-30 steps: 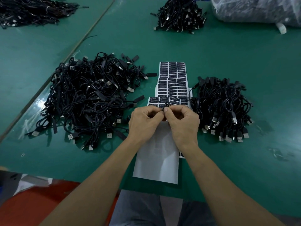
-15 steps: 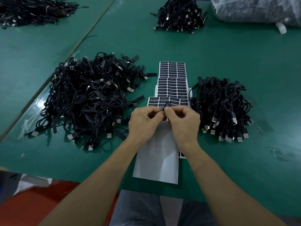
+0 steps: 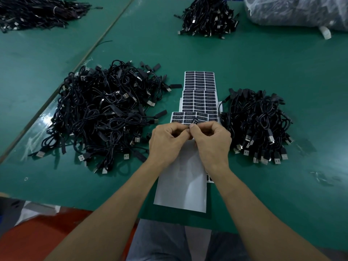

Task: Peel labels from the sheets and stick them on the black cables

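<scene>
Green matting covers the bench [image 3: 263, 59], with a straight seam [image 3: 90, 51] running away on the far left of the grip.

Grip: the left hand [image 3: 169, 140] and right hand [image 3: 212, 142] meet fingertip to fingertip, fingers curled tight, both pinching one small black piece [image 3: 194, 121]. Whether it is a peeled label or a cable end bearing one cannot be told. Only its tip shows above the thumbs. Its long axis is tilted, and the free end points away from the person toward the label sheets [image 3: 199, 95].

Those sheets lie just beyond the grip, overlapped, their long axis running straight away from the person. Directly beneath the grip and wrists lies a bare white backing sheet [image 3: 180, 185], lengthwise on the same line.

Left of the grip sits a large tangled pile of black cables [image 3: 105, 113]. Right of it sits a smaller pile [image 3: 258, 121], many of its USB plugs pointing toward the person.

Well beyond the grip are a third cable heap [image 3: 209, 17], a fourth [image 3: 37, 10] at far left, and a clear plastic bag [image 3: 293, 12] at far right.
</scene>
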The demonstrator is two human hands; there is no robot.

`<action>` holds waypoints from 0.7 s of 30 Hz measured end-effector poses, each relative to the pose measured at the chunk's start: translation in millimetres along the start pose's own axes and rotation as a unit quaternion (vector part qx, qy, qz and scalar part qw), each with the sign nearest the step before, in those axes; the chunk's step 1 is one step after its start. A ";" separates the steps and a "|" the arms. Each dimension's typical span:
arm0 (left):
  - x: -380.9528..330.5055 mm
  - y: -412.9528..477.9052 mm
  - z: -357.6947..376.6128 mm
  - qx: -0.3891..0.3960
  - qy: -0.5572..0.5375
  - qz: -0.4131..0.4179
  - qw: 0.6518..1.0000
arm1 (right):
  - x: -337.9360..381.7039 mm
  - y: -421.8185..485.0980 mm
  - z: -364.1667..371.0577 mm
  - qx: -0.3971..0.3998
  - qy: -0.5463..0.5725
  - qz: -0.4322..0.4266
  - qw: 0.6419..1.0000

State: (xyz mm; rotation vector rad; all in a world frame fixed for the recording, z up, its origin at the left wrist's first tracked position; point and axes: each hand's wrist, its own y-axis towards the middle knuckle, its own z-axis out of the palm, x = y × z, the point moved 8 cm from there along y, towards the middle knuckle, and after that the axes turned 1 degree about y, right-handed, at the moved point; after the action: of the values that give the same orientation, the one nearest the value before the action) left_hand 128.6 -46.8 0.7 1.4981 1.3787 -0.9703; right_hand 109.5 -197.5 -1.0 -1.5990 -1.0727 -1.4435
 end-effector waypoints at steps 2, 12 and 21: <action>0.2 0.1 -0.3 0.000 0.006 0.001 1.000 | 0.0 -0.8 0.1 0.000 -0.002 -0.001 1.000; -3.7 -1.8 -0.7 0.006 0.009 0.005 1.000 | -5.4 5.1 5.0 0.036 0.049 0.013 0.998; -1.7 -1.9 -0.5 0.004 0.044 -0.011 0.999 | -5.4 9.6 8.9 0.065 0.081 0.015 0.994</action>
State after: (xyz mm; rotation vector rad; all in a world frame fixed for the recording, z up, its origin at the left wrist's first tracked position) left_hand 126.5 -46.9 2.2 1.5499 1.4585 -0.9335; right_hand 121.7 -193.8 -7.1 -1.3774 -1.0218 -1.4268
